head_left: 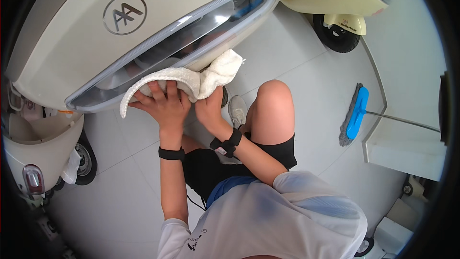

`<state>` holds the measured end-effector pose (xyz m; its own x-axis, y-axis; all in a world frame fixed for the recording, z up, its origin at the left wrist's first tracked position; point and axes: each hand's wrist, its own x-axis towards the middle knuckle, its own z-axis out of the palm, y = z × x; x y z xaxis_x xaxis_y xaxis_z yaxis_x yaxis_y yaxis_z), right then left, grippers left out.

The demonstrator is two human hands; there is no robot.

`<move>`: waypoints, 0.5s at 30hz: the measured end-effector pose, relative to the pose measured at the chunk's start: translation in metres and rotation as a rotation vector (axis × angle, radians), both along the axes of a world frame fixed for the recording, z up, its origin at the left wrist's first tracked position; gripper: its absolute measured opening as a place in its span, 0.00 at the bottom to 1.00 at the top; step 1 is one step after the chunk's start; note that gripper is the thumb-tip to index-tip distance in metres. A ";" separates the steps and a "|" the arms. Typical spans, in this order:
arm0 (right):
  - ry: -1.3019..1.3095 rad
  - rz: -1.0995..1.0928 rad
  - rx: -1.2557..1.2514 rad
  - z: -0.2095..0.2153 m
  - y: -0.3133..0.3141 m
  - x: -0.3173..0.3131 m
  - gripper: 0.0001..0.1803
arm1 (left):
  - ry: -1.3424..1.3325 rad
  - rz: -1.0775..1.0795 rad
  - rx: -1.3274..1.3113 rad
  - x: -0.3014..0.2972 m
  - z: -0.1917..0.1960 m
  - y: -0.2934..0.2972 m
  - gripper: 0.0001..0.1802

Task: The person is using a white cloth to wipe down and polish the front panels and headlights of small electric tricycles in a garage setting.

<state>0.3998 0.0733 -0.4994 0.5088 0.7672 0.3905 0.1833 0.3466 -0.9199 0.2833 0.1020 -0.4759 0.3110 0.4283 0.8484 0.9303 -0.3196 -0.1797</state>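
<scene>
Fingers [158, 91] of the left hand [163, 108] lie spread and flat on a white towel [191, 79], pressing it against the underside of a cream scooter's front panel [72, 43], just below the long headlight strip [177, 41]. The right hand [208, 108] sits just beside it, fingers tucked under the towel's folds, gripping the cloth. Both wrists wear black bands. Well apart to the right, a blue brush head [355, 114] rests on the tiled floor [297, 62].
</scene>
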 end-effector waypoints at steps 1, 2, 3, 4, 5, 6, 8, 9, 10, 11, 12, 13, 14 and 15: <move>0.001 -0.035 0.007 0.001 -0.001 -0.003 0.20 | 0.006 0.002 -0.009 -0.002 0.001 -0.001 0.45; -0.018 -0.001 -0.017 0.002 0.000 0.006 0.19 | 0.012 0.000 -0.014 -0.002 0.002 -0.002 0.45; -0.012 0.000 -0.021 0.005 0.004 0.015 0.19 | 0.016 0.017 -0.011 -0.002 0.002 -0.003 0.45; 0.057 0.026 -0.034 0.011 0.009 0.025 0.19 | 0.018 0.034 -0.009 -0.001 0.004 -0.004 0.46; 0.125 0.053 -0.047 0.013 0.011 0.029 0.19 | 0.021 0.034 -0.015 -0.001 0.005 -0.004 0.46; 0.123 0.014 -0.038 0.013 0.011 0.026 0.19 | 0.022 0.024 -0.017 0.001 0.007 -0.003 0.47; -0.011 -0.004 -0.023 -0.002 0.004 0.012 0.20 | 0.023 0.006 -0.026 0.005 0.009 -0.003 0.47; -0.146 -0.007 0.002 0.003 0.001 0.005 0.22 | 0.007 0.006 -0.023 0.004 0.008 -0.003 0.49; -0.098 -0.052 0.035 0.007 -0.001 0.000 0.20 | -0.009 0.006 -0.021 0.003 0.007 -0.002 0.50; -0.100 -0.050 0.031 0.011 0.001 0.005 0.20 | -0.011 0.008 -0.024 0.003 0.006 -0.001 0.50; -0.019 -0.003 -0.010 0.016 0.005 0.016 0.20 | -0.007 0.022 -0.019 0.001 0.004 -0.001 0.50; 0.062 0.039 -0.054 0.017 0.010 0.027 0.19 | -0.003 0.032 -0.016 0.001 0.003 -0.002 0.51; 0.200 0.048 0.012 0.015 0.019 0.035 0.20 | -0.006 0.035 -0.023 0.003 0.004 -0.004 0.51; 0.197 0.046 0.006 0.016 0.014 0.031 0.20 | -0.013 0.026 -0.035 0.007 0.006 -0.005 0.51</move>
<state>0.4307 0.0875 -0.4831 0.5404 0.7892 0.2918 -0.0161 0.3564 -0.9342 0.2898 0.0968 -0.4695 0.2881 0.4655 0.8369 0.9408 -0.3008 -0.1565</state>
